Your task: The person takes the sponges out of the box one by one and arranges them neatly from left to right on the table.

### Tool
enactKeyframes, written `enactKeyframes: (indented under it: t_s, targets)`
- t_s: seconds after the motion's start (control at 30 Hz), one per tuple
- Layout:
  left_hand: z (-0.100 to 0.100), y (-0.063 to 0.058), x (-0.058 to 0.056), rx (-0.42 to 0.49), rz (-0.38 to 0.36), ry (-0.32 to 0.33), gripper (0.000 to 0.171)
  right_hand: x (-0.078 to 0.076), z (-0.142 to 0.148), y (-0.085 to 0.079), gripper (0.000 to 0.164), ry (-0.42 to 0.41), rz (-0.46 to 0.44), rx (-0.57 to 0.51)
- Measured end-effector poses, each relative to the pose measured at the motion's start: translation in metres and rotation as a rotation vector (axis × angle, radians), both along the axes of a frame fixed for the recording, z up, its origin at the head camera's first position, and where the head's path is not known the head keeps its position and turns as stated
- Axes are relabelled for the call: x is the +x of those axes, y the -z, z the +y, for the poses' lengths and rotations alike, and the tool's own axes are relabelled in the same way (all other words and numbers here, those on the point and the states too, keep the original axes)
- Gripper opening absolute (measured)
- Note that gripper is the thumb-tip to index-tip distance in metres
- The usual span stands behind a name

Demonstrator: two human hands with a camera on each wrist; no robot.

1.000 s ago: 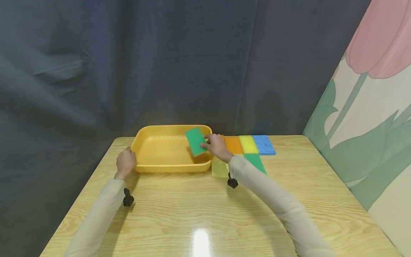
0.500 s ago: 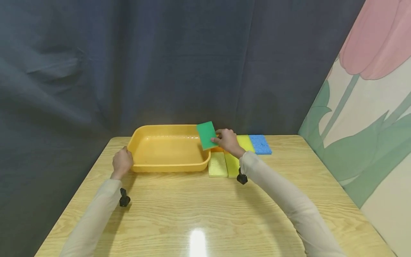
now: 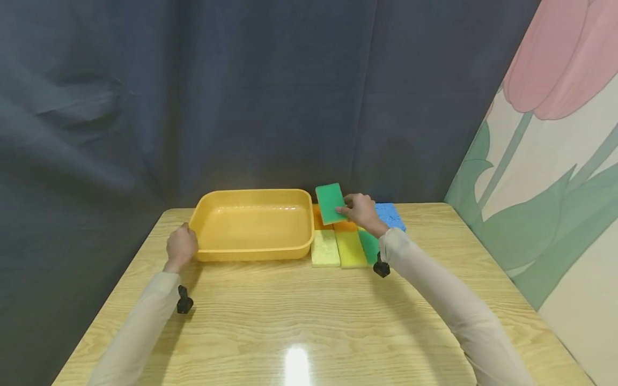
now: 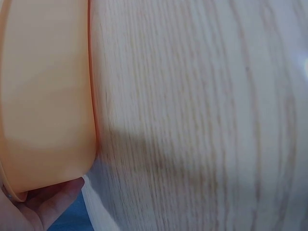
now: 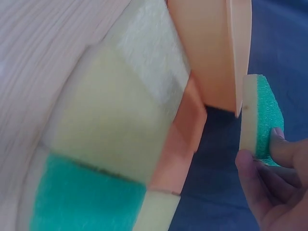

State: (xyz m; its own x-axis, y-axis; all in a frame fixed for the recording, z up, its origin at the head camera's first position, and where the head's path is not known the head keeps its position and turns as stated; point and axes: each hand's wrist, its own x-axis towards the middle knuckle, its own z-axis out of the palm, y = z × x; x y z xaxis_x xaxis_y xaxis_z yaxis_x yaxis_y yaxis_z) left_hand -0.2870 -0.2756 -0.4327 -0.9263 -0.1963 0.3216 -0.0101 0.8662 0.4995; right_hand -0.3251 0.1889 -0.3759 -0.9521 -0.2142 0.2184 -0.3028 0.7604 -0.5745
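Note:
My right hand [image 3: 363, 212] pinches a green-faced sponge [image 3: 330, 202] by its edge, thumb on the green side. The sponge hangs tilted above the back row of sponges, just right of the yellow plastic tub [image 3: 253, 254]. Seen from the right wrist, it has a pale layer behind the green one. At the tub's left end my left hand [image 3: 182, 246] grips the rim, and in the left wrist view its fingers [image 4: 60, 199] lie against the end wall. The tub's inside shows no sponge.
Laid flat beside the tub are a pale yellow sponge [image 3: 325, 249], a yellow sponge [image 3: 351, 250], a green sponge [image 3: 369, 246], orange sponges [image 3: 322, 219] and a blue sponge [image 3: 390, 215]. A dark curtain [image 3: 270, 96] hangs behind the wooden table [image 3: 251, 311].
My right hand has carried the green sponge rightward, from over the tub to over the laid-out sponges. My left hand stays at the tub's left rim.

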Motion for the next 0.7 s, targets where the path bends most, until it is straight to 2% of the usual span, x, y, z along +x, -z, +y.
enactKeyframes:
  t_s: [0.27,0.43,0.7]
  targets:
    - [-0.004,-0.004,-0.003,-0.006,0.02,-0.001,0.027,-0.001,0.031,-0.004,0.053,0.056,-0.039,0.094]
    - [-0.004,-0.004,-0.004,-0.001,0.017,-0.005,0.028,0.002,0.053,-0.004,0.052,0.047,-0.097,0.082]
    - [-0.002,0.002,-0.003,-0.006,0.006,0.0,0.029,0.011,0.091,0.008,0.052,0.055,-0.21,0.076]
